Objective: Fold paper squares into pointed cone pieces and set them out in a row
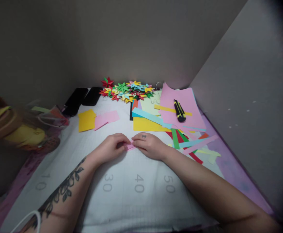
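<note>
A small piece of pink paper (130,146) lies on the white mat between my two hands, mostly covered by my fingers. My left hand (113,147) has its thumb and fingers closed on the paper's left side. From the right, my right hand (149,145) presses its fingertips together on the other side of the same paper. Behind my left hand rest pink paper squares (111,116) and a stack of yellow paper squares (87,120). A yellow sheet (147,124) lies just beyond my right hand.
Folded paper stars (127,90) are piled against the wall. A black and yellow utility knife (179,111) lies on pink sheets (168,97) at the right, above scattered paper strips (190,142). Two dark flat objects (92,96) lie back left; a bag (55,116) is at the left edge.
</note>
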A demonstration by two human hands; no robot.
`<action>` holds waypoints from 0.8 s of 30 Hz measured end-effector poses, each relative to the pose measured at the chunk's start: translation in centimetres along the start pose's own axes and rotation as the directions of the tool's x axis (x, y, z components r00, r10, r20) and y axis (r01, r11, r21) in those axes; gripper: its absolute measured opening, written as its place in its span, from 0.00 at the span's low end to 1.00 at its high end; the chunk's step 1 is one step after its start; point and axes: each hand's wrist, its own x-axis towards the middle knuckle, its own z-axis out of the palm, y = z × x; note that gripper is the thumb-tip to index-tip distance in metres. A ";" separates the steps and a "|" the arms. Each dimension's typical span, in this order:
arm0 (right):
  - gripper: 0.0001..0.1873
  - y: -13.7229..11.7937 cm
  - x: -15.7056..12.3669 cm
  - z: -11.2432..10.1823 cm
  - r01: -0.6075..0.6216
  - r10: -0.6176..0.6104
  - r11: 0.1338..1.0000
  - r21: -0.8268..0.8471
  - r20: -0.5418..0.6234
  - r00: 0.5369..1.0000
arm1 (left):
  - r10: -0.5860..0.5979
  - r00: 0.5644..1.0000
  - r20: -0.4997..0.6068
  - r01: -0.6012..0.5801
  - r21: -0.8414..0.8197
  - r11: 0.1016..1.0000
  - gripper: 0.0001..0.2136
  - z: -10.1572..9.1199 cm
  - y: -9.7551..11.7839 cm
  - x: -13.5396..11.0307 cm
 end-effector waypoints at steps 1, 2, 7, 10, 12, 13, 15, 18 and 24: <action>0.11 0.0 0.0 0.0 0.001 -0.001 1.000 0.001 0.003 1.000 | 0.001 1.000 -0.002 -0.001 0.004 1.000 0.11 0.0 0.0 0.0; 0.11 0.0 0.0 0.0 0.003 -0.003 1.000 0.002 0.004 1.000 | 0.004 1.000 -0.005 -0.004 0.007 1.000 0.11 0.1 0.0 0.0; 0.11 0.1 -0.1 0.1 0.007 -0.007 1.000 -0.006 0.009 1.000 | 0.026 1.000 -0.007 -0.026 0.020 0.999 0.12 0.2 -0.1 0.0; 0.11 0.1 -0.1 0.1 0.013 -0.012 1.000 -0.015 0.016 1.000 | 0.031 1.000 0.000 -0.031 0.030 0.999 0.12 0.2 -0.1 0.0; 0.10 0.1 -0.1 0.1 0.014 -0.014 1.000 -0.023 0.022 1.000 | 0.034 0.999 0.002 -0.034 0.037 0.999 0.12 0.2 -0.1 0.0; 0.10 0.1 -0.1 0.0 0.017 -0.016 0.999 -0.027 0.023 1.000 | 0.038 0.999 0.001 -0.038 0.039 0.999 0.12 0.2 -0.1 0.0; 0.10 0.1 0.0 0.0 0.023 -0.023 0.999 -0.036 0.026 0.999 | 0.047 0.999 0.000 -0.047 0.039 0.998 0.12 0.2 -0.2 -0.1; 0.10 0.0 0.0 -0.1 0.021 -0.020 0.999 -0.043 0.034 0.999 | 0.048 0.999 -0.002 -0.048 0.029 0.998 0.12 0.3 -0.2 -0.1; 0.08 -0.2 0.2 -0.2 0.017 -0.016 0.999 -0.040 0.032 0.999 | 0.055 0.999 -0.003 -0.054 0.021 0.998 0.12 0.4 -0.2 0.0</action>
